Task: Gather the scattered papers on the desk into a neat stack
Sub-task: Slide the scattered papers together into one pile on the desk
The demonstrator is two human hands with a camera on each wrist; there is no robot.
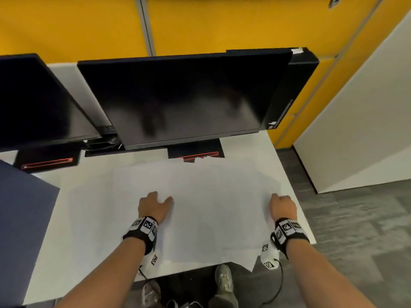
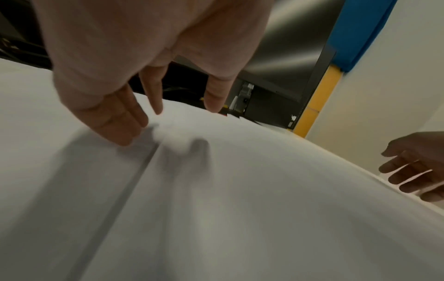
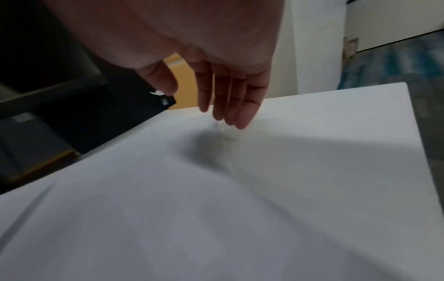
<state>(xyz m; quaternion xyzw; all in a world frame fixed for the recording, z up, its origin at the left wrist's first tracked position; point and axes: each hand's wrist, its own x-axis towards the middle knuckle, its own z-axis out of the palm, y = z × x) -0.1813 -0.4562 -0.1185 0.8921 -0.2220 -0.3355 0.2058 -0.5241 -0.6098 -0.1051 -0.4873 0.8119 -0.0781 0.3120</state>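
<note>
White desk [image 1: 73, 258] under spread papers [image 1: 213, 210]; both hands' fingers [image 2: 125, 121] straight, holding nothing

Bare forearms – black wrist straps [image 1: 142, 230] w/ b&w square marker tags, thin black cables; grey sneakers [image 1: 223, 278].

Counter [image 1: 66, 252]: one, white.
Monitors: two, black, one at centre [image 1: 178, 96], one at far left [image 1: 33, 103].
Monitor bases: two, each with a red strip, left [image 1: 47, 160], centre [image 1: 195, 151].
Black box [image 1: 291, 90]: one, upright behind the centre monitor.
Papers [image 1: 211, 207]: several white sheets overlapping on the counter; edges too faint for an exact count.
Hands: two, left [image 1: 153, 206], right [image 1: 282, 206].
Wrist bands: two, left [image 1: 142, 230], right [image 1: 288, 231].
Shoes: two, left [image 1: 151, 293], right [image 1: 223, 278].
Blue panel [image 1: 22, 218]: one.
</note>
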